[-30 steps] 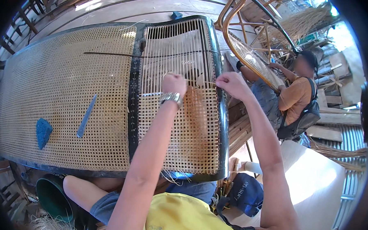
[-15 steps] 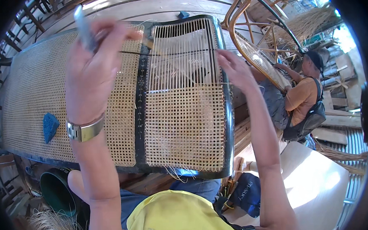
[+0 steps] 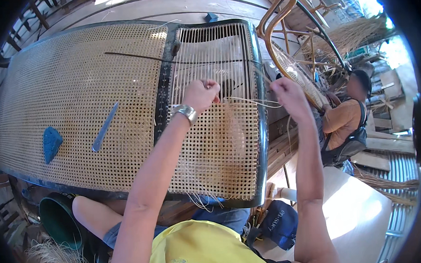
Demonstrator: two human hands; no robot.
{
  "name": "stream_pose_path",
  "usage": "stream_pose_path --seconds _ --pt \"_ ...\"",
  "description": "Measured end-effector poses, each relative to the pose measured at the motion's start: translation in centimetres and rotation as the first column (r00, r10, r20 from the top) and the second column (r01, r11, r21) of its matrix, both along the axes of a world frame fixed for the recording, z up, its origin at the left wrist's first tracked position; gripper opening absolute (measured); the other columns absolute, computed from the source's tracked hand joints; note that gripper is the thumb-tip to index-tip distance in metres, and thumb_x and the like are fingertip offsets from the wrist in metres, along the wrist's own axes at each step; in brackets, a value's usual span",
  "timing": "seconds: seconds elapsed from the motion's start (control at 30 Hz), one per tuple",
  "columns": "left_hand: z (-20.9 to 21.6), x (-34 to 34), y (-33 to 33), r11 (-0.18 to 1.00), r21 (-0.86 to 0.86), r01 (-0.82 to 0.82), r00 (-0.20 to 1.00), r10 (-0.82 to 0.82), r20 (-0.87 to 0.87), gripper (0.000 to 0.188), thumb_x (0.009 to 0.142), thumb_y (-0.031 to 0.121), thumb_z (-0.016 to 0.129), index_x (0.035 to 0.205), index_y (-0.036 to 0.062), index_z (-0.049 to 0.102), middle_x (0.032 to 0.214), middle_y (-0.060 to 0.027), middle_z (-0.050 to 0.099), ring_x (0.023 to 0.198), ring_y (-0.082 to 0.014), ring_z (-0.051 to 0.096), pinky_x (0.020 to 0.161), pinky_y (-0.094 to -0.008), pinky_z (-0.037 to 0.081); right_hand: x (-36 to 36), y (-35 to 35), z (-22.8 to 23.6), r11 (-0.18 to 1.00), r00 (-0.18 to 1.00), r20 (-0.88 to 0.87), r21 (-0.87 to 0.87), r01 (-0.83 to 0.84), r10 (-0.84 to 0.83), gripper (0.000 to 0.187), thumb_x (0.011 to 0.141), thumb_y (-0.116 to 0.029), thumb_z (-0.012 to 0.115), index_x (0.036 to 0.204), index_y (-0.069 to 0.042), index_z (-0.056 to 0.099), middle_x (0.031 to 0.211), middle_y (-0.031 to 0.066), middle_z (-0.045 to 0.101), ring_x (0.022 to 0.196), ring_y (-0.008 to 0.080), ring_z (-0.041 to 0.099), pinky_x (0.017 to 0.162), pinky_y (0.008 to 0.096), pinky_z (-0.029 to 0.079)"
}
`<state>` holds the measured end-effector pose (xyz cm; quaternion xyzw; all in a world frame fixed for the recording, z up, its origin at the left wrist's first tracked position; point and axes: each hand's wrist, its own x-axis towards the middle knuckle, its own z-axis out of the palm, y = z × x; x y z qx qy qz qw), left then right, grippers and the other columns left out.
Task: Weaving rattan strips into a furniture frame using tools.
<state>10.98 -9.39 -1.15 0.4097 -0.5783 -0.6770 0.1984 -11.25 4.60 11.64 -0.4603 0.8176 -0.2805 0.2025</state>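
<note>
A dark-framed panel of woven cane [image 3: 206,150] lies in front of me; its right section is closely woven in the nearer half, while the farther half has only lengthwise strands [image 3: 216,51]. My left hand [image 3: 202,95] is closed in a pinch over the edge of the weave; what its fingertips hold is too small to make out. Off the panel's right edge, my right hand [image 3: 291,97] is closed on a pale cane strand [image 3: 265,102]. A thin dark rod [image 3: 136,56] crosses the strands. On the left section rest a narrow blade-like tool [image 3: 105,126] and a blue wedge-shaped block [image 3: 52,143].
A person [image 3: 346,111] sits at the right beside a curved rattan chair frame [image 3: 281,39]. Below the panel are a dark green bucket [image 3: 59,220], loose fibres [image 3: 56,260] and a blue bag [image 3: 280,222]. A pale board [image 3: 350,214] lies lower right.
The blade-like tool has left my left hand and lies on the weave. My left hand moved right and nearer, over the strands; my right hand drew right and slightly nearer with a cane strand.
</note>
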Motion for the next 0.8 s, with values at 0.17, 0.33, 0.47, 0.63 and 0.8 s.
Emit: stream_pose_path --seconds 0.17,0.33,0.47,0.63,0.8 --pt "-6.1 -3.7 1.0 0.997 0.068 -0.025 1.0 0.025 -0.007 0.015 0.091 0.021 0.072 0.091 0.0062 0.074 0.075 -0.0017 0.073 0.059 -0.0106 0.069 0.058 -0.0259 0.054 1.5 -3.5 -7.1 0.987 0.966 -0.204 0.048 -0.155 0.162 0.021 0.092 -0.019 0.066 0.096 0.0 0.07 0.084 0.0098 0.068 0.077 0.0221 0.065 0.072 0.0358 0.052" --pt "-3.8 -5.0 0.4 0.989 -0.076 0.124 0.975 -0.107 0.194 0.019 0.088 0.022 0.076 0.094 0.0039 0.077 0.068 -0.0057 0.073 0.058 -0.0125 0.071 0.057 -0.0258 0.055 1.8 -3.8 -8.9 0.986 0.954 -0.257 0.096 -0.133 0.153 0.019 0.086 -0.019 0.067 0.087 0.001 0.07 0.086 0.0195 0.07 0.085 0.0367 0.069 0.078 0.0429 0.054" --pt "-3.8 -5.7 0.4 0.993 -0.073 0.097 0.965 -0.076 0.251 0.018 0.088 0.021 0.076 0.092 0.003 0.078 0.068 -0.0065 0.073 0.058 -0.0123 0.071 0.056 -0.0275 0.055 2.4 -4.1 -8.6 0.988 0.943 -0.311 0.131 -0.078 0.116 0.022 0.084 -0.021 0.068 0.081 0.001 0.07 0.084 0.0206 0.07 0.083 0.038 0.068 0.078 0.0444 0.054" --pt "-7.0 -6.3 -0.9 0.978 0.207 -0.022 0.998 0.01 0.06 0.02 0.074 0.016 0.089 0.085 0.0042 0.078 0.067 -0.0024 0.068 0.052 -0.0103 0.056 0.051 -0.0269 0.048 2.9 -4.0 -8.7 0.994 0.933 -0.352 0.105 -0.044 0.078 0.023 0.081 -0.022 0.069 0.078 0.001 0.07 0.082 0.0205 0.07 0.082 0.038 0.069 0.077 0.0443 0.054" --pt "-5.6 -5.4 -0.7 0.898 0.439 0.009 0.997 0.023 -0.068 0.021 0.075 0.019 0.089 0.083 0.0042 0.077 0.059 0.0024 0.06 0.047 -0.0095 0.05 0.044 -0.0237 0.035 3.3 -3.0 -7.9 0.992 0.974 -0.227 0.113 0.052 -0.025 0.021 0.081 -0.019 0.066 0.078 0.001 0.07 0.081 0.02 0.07 0.08 0.0378 0.069 0.077 0.0445 0.054"
